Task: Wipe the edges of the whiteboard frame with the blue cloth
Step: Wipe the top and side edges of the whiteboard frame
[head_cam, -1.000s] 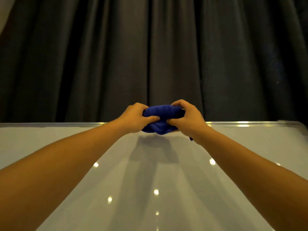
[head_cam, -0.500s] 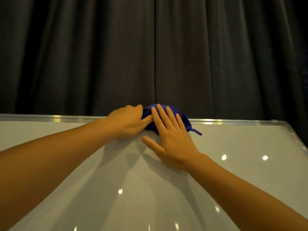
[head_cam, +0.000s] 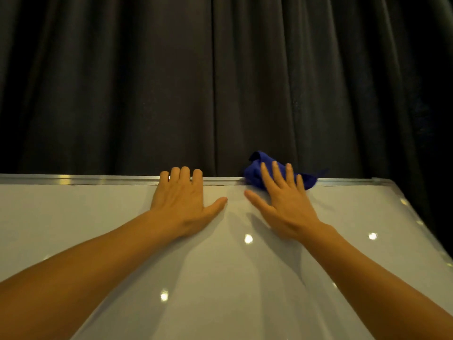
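1. Nearest, two bare forearms reach in from the lower corners, the left forearm (head_cam: 73, 278) and the right forearm (head_cam: 382, 278). Both lie low over the glossy whiteboard (head_cam: 220, 312), whose surface carries small bright light reflections (head_cam: 248, 238).
2. Further up the board, the left hand (head_cam: 182, 204) lies palm down and flat on the white surface.
   - Its four fingers (head_cam: 184, 176) are straight and close together, side by side.
   - Its thumb is splayed wide to the right, resting on the board.
   - It holds nothing.
3. Just beside it, the right hand (head_cam: 285, 207) is also palm down, the two thumb tips near each other but apart.
   - Its fingers (head_cam: 276, 176) are straight and slightly fanned, with small gaps between them.
   - Its thumb points left along the board.
4. The right fingers rest on top of the blue cloth (head_cam: 255, 171), pressing it down rather than pinching it.
   - The cloth is bunched in a lump.
   - A fold stands up at its left end and a thin corner trails off to the right.
5. The cloth sits on the top edge of the whiteboard frame (head_cam: 98, 180), a silver rail, right of the middle and short of the right corner.
6. The left fingertips reach onto the same rail, well left of the cloth. Whether they hook over its far side cannot be told.
7. Farthest back hangs a dark curtain (head_cam: 147, 82) in vertical folds.
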Tool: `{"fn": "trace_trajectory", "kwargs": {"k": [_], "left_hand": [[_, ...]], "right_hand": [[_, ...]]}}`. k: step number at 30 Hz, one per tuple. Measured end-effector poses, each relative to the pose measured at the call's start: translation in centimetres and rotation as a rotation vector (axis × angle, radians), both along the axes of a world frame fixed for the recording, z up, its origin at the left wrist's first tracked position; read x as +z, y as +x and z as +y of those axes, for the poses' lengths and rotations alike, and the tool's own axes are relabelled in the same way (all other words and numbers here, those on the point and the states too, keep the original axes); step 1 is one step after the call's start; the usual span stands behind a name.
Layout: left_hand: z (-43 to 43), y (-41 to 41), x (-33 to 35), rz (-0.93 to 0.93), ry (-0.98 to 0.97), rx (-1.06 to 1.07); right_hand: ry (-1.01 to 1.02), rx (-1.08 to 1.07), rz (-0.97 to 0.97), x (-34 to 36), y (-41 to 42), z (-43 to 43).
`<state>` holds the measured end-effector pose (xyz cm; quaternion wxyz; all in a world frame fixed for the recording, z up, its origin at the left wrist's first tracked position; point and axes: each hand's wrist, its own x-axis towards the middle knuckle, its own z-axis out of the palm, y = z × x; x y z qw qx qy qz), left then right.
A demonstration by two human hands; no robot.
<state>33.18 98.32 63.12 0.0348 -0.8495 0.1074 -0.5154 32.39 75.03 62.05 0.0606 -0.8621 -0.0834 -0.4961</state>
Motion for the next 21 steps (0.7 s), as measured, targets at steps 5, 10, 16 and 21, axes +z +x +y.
{"fn": "trace_trajectory", "kwargs": {"k": [5, 10, 16, 21], "left_hand": [[-0.8, -0.4, 0.2, -0.042, -0.012, 0.025], [-0.6, -0.5, 0.0, -0.072, -0.032, -0.022], [0.5, -0.2, -1.1, -0.033, -0.057, -0.032], [0.5, 0.5, -2.8, 0.034, -0.034, -0.030]], "right_hand": [[0.003, 0.047, -0.138, 1.4, -0.2, 1.4], [0.118, 0.038, -0.106, 2.2, 0.9, 3.2], [-0.083, 0.163, -0.160, -0.9, 2.0, 2.8], [0.193, 0.046, -0.042, 0.1, 1.8, -0.1]]}}
